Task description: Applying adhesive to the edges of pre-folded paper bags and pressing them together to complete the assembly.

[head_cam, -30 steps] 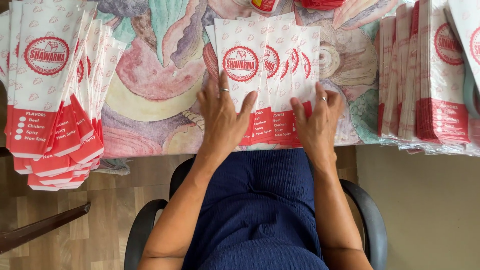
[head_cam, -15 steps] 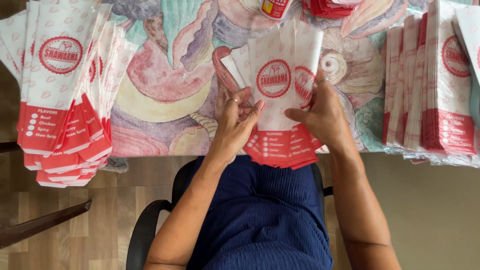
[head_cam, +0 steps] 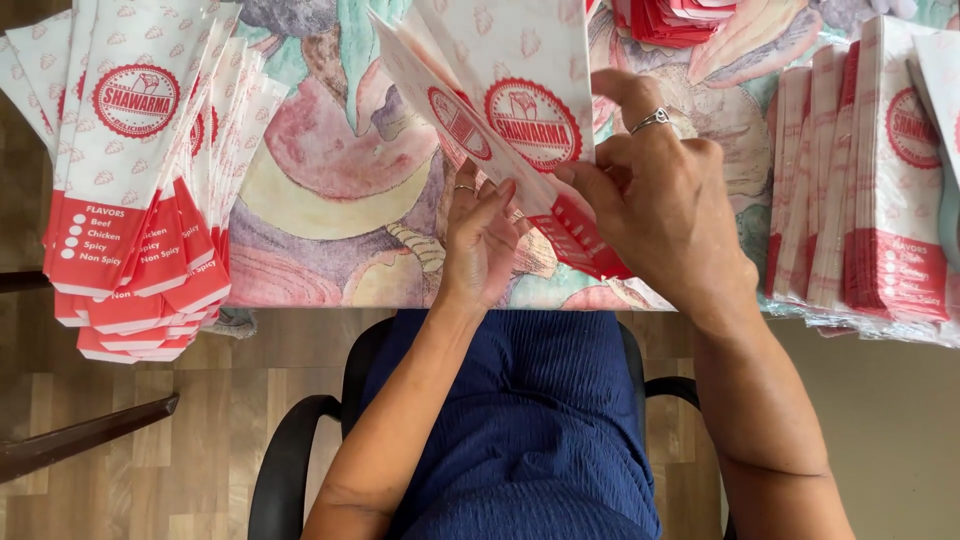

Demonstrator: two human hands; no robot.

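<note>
A small bundle of white paper sleeve bags (head_cam: pixel 510 90) with red ends and a round red emblem is lifted off the table and tilted up toward the camera. My right hand (head_cam: pixel 665 200) pinches the bundle's red lower end between thumb and fingers. My left hand (head_cam: pixel 480 240) sits under the bundle's left side, fingertips against the bags' lower edges. Both hands wear a ring.
A fanned stack of the same bags (head_cam: pixel 130 180) lies at the table's left, overhanging the edge. Another stack (head_cam: pixel 870 200) lies at the right. Red items (head_cam: pixel 680 18) sit at the far edge. The table (head_cam: pixel 320 200) has a colourful patterned cloth. I sit in a black chair (head_cam: pixel 300 440).
The bags lay flat under both palms a second ago. They have since been gathered into one bundle and lifted up off the table, nearer the camera.
</note>
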